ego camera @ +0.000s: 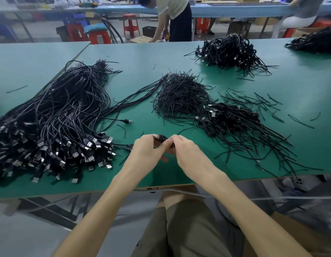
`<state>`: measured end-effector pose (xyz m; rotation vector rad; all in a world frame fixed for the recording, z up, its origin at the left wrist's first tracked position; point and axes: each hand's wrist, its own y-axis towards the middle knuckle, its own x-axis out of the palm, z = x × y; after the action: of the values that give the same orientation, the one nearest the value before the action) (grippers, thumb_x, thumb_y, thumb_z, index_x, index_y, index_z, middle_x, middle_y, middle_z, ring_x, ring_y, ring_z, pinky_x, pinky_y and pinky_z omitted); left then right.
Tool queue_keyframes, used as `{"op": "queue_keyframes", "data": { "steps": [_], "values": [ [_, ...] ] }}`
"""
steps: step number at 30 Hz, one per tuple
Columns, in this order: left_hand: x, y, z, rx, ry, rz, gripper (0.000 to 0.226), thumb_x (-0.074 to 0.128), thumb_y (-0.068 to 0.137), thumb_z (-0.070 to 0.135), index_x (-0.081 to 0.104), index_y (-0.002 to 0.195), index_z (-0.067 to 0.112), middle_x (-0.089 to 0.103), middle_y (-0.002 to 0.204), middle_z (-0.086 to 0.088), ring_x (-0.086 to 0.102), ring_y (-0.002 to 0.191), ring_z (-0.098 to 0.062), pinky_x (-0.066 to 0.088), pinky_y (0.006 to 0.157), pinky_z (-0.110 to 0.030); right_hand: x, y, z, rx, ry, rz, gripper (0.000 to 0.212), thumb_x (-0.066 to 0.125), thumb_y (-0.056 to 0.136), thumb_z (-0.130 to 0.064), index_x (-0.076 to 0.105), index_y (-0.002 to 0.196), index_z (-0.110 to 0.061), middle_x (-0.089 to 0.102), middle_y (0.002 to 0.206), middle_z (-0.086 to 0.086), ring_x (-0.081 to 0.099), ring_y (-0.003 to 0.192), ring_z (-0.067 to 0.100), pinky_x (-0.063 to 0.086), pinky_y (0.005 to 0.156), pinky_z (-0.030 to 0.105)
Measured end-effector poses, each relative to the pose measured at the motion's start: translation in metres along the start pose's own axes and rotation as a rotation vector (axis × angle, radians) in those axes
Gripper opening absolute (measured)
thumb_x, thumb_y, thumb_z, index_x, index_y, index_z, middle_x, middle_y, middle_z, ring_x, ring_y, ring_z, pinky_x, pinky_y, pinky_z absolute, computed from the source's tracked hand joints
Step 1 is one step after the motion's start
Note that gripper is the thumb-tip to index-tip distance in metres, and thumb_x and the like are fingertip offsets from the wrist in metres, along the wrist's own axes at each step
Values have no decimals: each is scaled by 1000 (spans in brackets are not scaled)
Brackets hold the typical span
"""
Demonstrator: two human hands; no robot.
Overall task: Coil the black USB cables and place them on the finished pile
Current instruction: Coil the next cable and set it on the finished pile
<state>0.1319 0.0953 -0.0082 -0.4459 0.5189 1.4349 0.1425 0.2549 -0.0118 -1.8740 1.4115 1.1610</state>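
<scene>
Coiled cable point(163, 139) pinched in our left hand point(148, 148) and right hand point(187, 154); finished pile point(233, 117) small, uncoiled heap point(55, 115) large.

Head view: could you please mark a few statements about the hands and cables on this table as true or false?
1. The left hand and the right hand both hold a small black cable bundle. True.
2. The big heap of loose USB cables lies to the right of the hands. False: it lies to their left.
3. The table has a green top. True.
4. Nobody else is in view. False: a person bends over beyond the table.
</scene>
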Motion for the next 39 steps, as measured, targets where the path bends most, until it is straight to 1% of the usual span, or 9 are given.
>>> {"op": "queue_keyframes", "data": {
  "steps": [4, 10, 13, 19, 25, 29, 32, 35, 39],
  "values": [
    [-13, -1, -11, 10, -302, -82, 8, 77, 91, 23, 75, 89, 16, 78, 79, -6, 77, 75, -24, 59, 90, -51, -2, -3, 11, -13, 13, -16, 10, 44, 106, -10, 51, 111, -13, 58, 105, 4, 60, 88, 27, 51, 77, 47],
    [-12, 0, -13, 46, 66, -50, 21, 71, 92, 45, 66, 84, 26, 71, 67, 6, 66, 56, -9, 52, 61, -24, 7, 0, 11, -18, -152, -39, 23, 43, 102, 1, 37, 94, -20, 49, 92, 2, 56, 73, 27, 49, 64, 43],
    [-13, -2, -12, 127, 256, 27, 30, 61, 96, 53, 59, 85, 25, 63, 68, 5, 57, 59, -12, 49, 61, -34, 7, 3, 10, -38, -181, -62, 20, 44, 105, -3, 37, 94, -19, 48, 91, 1, 56, 71, 26, 48, 63, 43],
    [-17, -1, -15, 210, 173, -71, 39, 49, 96, 57, 60, 111, 24, 59, 78, 7, 60, 66, -7, 49, 68, -30, 0, 2, 7, -108, -260, -103, 7, 39, 106, -9, 43, 107, -16, 46, 97, 2, 56, 72, 30, 46, 64, 44],
    [-17, 7, -12, 192, 325, -315, 52, 30, 102, 55, 61, 83, 17, 63, 74, 2, 55, 58, -5, 47, 65, -30, 2, 2, 5, -206, -346, -108, 27, 39, 98, 5, 45, 115, -15, 35, 93, -1, 32, 59, 13, 31, 57, 34],
    [-21, 13, -17, 123, 136, -403, 47, 33, 108, 48, 63, 83, 22, 56, 55, 10, 46, 45, -11, 44, 54, -27, 3, 6, 11, -266, -377, -19, 33, 46, 93, 7, 48, 117, -14, 43, 98, 1, 50, 78, 22, 35, 61, 33],
    [-13, 19, -22, 166, 161, -296, 46, 35, 110, 40, 57, 80, 12, 50, 60, 10, 41, 52, -12, 38, 57, -29, 4, 13, 16, -309, -383, 92, 19, 53, 102, -11, 56, 120, -13, 56, 111, 1, 57, 103, 23, 44, 87, 33],
    [-5, 27, -28, 74, 65, -44, 43, 36, 110, 36, 56, 76, 20, 52, 64, 9, 44, 55, -11, 34, 57, -30, 0, 21, 15, -258, -394, 316, 48, 63, 97, -23, 51, 141, -7, 55, 135, 10, 51, 127, 29, 38, 111, 39],
    [5, 43, -31, -142, -351, 170, 43, 33, 111, 38, 55, 82, 15, 42, 52, 13, 35, 43, -9, 28, 47, -28, -3, 33, 18, -160, -235, 612, 24, 67, 93, -17, 59, 114, -8, 56, 113, 7, 55, 103, 27, 45, 94, 39]
  ]
}}
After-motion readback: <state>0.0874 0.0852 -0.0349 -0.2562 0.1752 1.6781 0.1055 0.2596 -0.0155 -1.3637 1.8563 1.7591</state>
